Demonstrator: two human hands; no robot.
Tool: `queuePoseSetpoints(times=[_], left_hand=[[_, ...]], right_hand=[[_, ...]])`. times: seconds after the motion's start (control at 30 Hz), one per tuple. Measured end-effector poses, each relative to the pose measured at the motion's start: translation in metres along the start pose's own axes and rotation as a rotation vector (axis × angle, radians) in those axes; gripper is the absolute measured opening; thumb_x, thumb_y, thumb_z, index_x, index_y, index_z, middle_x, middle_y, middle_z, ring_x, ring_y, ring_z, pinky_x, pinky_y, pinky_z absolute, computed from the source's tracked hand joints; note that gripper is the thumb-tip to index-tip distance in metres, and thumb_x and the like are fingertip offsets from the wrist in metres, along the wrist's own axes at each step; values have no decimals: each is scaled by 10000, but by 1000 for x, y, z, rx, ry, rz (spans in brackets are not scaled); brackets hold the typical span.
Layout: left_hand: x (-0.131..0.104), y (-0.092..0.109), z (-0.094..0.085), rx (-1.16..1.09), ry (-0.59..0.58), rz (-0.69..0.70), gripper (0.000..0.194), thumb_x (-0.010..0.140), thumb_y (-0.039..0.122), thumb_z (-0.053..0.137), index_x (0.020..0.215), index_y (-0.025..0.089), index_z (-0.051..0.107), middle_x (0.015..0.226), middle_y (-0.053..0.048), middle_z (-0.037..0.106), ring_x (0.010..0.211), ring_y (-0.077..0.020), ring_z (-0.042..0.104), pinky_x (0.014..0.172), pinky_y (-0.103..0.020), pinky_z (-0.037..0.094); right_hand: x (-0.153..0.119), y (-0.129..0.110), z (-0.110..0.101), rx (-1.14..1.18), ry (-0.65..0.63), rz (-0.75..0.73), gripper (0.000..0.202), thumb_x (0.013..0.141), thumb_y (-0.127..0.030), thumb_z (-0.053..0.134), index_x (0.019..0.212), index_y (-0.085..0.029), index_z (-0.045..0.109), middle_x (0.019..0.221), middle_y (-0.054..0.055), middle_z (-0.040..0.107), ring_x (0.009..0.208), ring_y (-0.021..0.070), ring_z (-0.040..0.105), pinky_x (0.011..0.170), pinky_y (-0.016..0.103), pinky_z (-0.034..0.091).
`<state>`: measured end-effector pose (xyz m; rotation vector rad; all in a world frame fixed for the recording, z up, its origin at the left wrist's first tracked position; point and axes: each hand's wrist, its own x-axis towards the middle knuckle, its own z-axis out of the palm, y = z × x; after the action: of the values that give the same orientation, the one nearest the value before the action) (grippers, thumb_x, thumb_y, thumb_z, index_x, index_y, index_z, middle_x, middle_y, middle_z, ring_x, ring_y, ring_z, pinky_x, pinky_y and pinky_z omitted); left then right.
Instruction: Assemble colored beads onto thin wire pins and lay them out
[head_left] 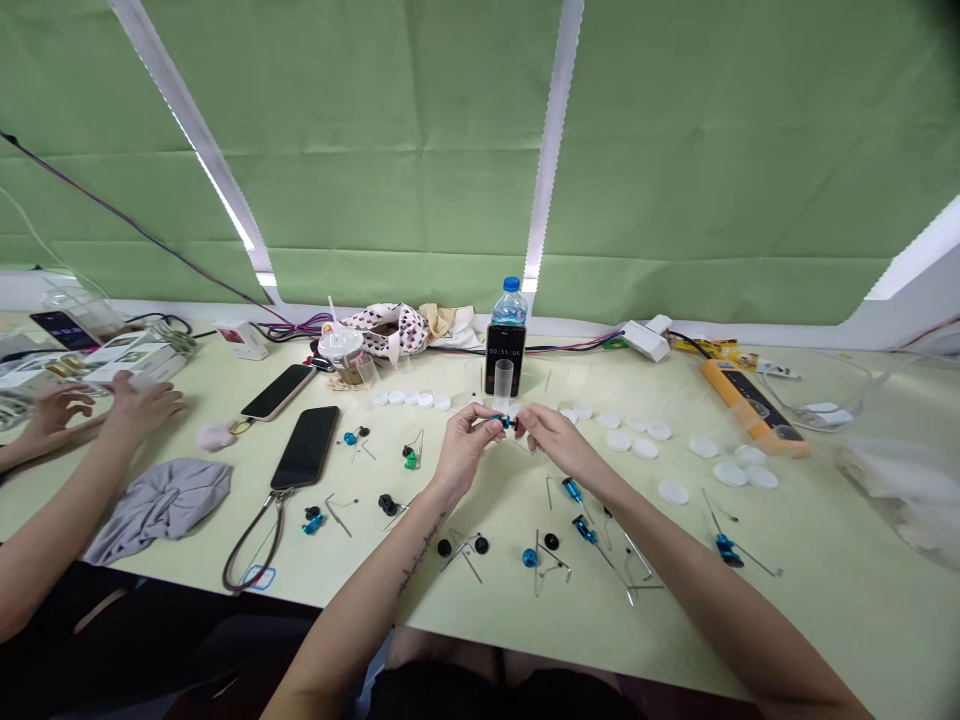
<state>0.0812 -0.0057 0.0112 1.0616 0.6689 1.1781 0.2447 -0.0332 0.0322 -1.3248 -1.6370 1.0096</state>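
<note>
Near the middle of the table, a small blue-and-black part (pixel 505 422) is held between my two hands. My left hand (pixel 466 445) pinches its blue side with thumb and fingers. The fingertips of my right hand (pixel 553 437) are closed at its black end. Just behind them stands a clear plastic tube (pixel 503 376). Blue pieces with thin metal rods (pixel 585 530) lie close to my right forearm. By my left forearm are black round pieces with bent rods (pixel 465 548). A green piece (pixel 410 458) lies to the left.
White round caps (pixel 634 424) are scattered at right and in a row behind. A phone showing a timer (pixel 506 345) leans against a bottle (pixel 511 300). An orange power strip (pixel 750 408) lies right. At left are two phones, a grey cloth (pixel 161 508) and another person's hands (pixel 135 405).
</note>
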Motion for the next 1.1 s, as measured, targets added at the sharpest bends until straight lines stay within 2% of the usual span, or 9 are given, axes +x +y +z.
queuePoseSetpoints(times=[0.1, 0.17, 0.27, 0.43, 0.6, 0.8, 0.9, 0.97, 1.1], left_hand=[[0, 0, 0, 8, -3, 2, 238, 651, 280, 741, 777, 153, 584, 736, -3, 612, 559, -73, 510, 582, -222, 391], [1, 1, -2, -1, 6, 19, 235, 653, 269, 740, 781, 153, 582, 726, -1, 606, 570, -75, 514, 589, -219, 391], [1, 1, -3, 1, 14, 30, 238, 659, 272, 735, 791, 152, 578, 708, 0, 596, 574, -79, 519, 589, -219, 393], [0, 0, -1, 20, -20, 13, 229, 662, 270, 733, 777, 149, 577, 737, -7, 611, 560, -72, 508, 586, -221, 395], [2, 1, -2, -2, 27, 14, 238, 642, 276, 745, 765, 157, 579, 678, 8, 592, 565, -80, 517, 586, -218, 391], [0, 1, -1, 5, -8, -4, 236, 647, 274, 741, 770, 153, 581, 713, 1, 610, 552, -72, 510, 578, -219, 385], [1, 1, -3, 10, 8, 18, 227, 661, 272, 733, 779, 155, 578, 704, 5, 600, 567, -76, 517, 596, -221, 390], [2, 0, -3, 13, 24, 18, 233, 657, 278, 736, 773, 156, 575, 684, 8, 593, 567, -80, 518, 606, -226, 396], [1, -1, -2, 23, 15, 4, 237, 653, 283, 737, 768, 154, 574, 690, 4, 603, 558, -78, 513, 598, -225, 390]], right_hand=[[-1, 0, 1, 53, -81, -19, 444, 892, -539, 328, 736, -179, 535, 658, 24, 563, 550, 130, 499, 564, 280, 412], [-1, -1, 1, 63, -11, -82, 308, 826, -502, 501, 878, -199, 526, 845, 27, 579, 665, 133, 532, 607, 270, 432], [-1, -2, 1, 61, 109, -67, 418, 725, -484, 635, 1021, -236, 474, 1050, 36, 543, 743, 133, 546, 621, 264, 442], [0, 1, 4, 177, -107, 97, 449, 869, -587, 312, 820, -183, 504, 678, 24, 555, 513, 115, 493, 508, 261, 400], [-1, -3, 1, 131, 71, -73, 472, 669, -478, 684, 1019, -253, 460, 1073, 36, 515, 856, 159, 539, 660, 279, 465], [0, 0, 2, 220, -110, 94, 421, 852, -578, 372, 811, -182, 509, 688, 18, 546, 548, 119, 508, 524, 263, 418], [-2, -4, 3, 223, -51, -31, 352, 752, -499, 595, 933, -218, 485, 907, 22, 546, 692, 126, 553, 597, 265, 462], [-2, -5, 2, 233, 34, -40, 497, 679, -459, 683, 1059, -261, 431, 1078, 32, 489, 770, 132, 566, 616, 276, 487], [-1, -2, 4, 314, -61, 179, 428, 806, -604, 451, 930, -197, 485, 830, 39, 549, 578, 112, 549, 515, 262, 468]])
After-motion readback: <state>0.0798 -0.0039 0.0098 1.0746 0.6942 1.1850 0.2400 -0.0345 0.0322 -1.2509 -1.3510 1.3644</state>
